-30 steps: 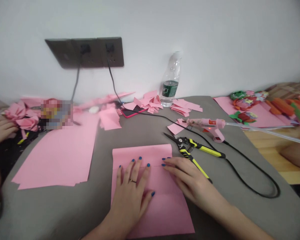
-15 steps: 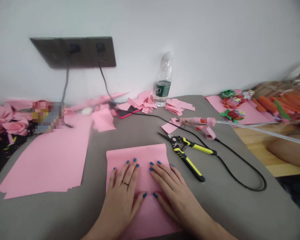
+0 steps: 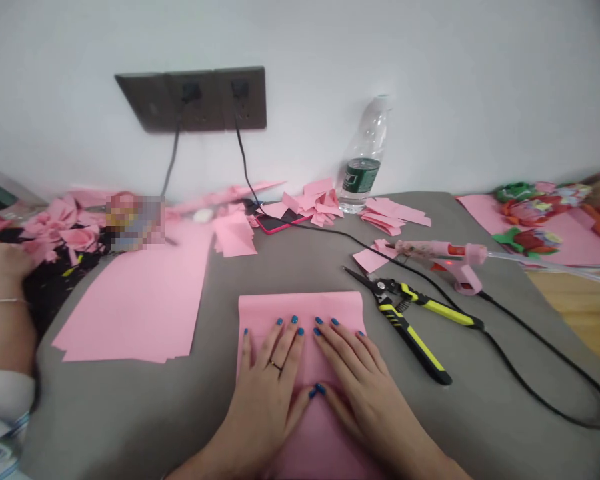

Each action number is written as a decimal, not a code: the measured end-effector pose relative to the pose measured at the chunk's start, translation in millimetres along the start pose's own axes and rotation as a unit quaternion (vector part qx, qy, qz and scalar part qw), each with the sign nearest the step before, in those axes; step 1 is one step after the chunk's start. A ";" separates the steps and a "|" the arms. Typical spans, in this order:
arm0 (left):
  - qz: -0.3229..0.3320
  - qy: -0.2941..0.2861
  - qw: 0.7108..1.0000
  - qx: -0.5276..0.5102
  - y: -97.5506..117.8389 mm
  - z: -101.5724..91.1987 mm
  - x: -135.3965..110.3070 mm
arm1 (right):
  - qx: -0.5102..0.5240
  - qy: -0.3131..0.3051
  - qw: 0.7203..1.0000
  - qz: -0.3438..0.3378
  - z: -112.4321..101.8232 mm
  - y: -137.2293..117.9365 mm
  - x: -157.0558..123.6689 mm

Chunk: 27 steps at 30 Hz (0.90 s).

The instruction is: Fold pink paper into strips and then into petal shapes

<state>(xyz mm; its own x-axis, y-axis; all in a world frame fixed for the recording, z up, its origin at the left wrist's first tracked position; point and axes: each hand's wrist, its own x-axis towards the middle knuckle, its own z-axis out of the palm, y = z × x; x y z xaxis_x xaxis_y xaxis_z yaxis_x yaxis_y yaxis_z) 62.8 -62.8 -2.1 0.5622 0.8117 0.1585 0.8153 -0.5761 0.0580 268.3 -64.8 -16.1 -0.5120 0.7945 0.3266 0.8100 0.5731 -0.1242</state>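
A folded pink paper sheet (image 3: 300,307) lies on the grey table (image 3: 290,267) right in front of me. My left hand (image 3: 267,383) presses flat on it with fingers spread, a ring on one finger. My right hand (image 3: 360,377) lies flat beside it, also on the sheet, thumbs nearly touching. Both hands have blue nails and hold nothing. Yellow-and-black pliers (image 3: 413,320) rest just right of the sheet.
A pink glue gun (image 3: 450,257) with a black cord (image 3: 545,360) lies at right. A stack of pink sheets (image 3: 135,300) lies at left, with paper scraps (image 3: 315,200), a phone (image 3: 280,220) and a water bottle (image 3: 363,160) by the wall. Another person's arm (image 3: 3,300) is at far left.
My right hand slid from the sheet's right edge toward the middle, ending next to my left hand. The view shifted slightly.
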 end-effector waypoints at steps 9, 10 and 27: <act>-0.009 -0.029 0.999 -0.014 0.1 -1.0 0.1 | 0.009 -0.001 1.000 0.003 0.5 0.8 -1.8; -0.011 -0.030 0.999 -0.017 0.0 -0.9 -0.4 | 0.010 0.000 1.000 0.003 0.3 0.7 -1.8; -0.010 -0.025 0.999 -0.025 0.3 -1.7 -0.4 | 0.005 0.000 1.000 -0.006 -0.5 -0.3 -1.0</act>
<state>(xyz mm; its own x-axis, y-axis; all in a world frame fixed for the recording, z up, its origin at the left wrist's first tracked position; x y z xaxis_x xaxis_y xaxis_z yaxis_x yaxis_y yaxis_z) 62.6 -63.5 -0.5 0.5526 0.8264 0.1081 0.8195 -0.5624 0.1105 268.7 -65.8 -15.8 -0.5224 0.7874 0.3272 0.8004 0.5852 -0.1303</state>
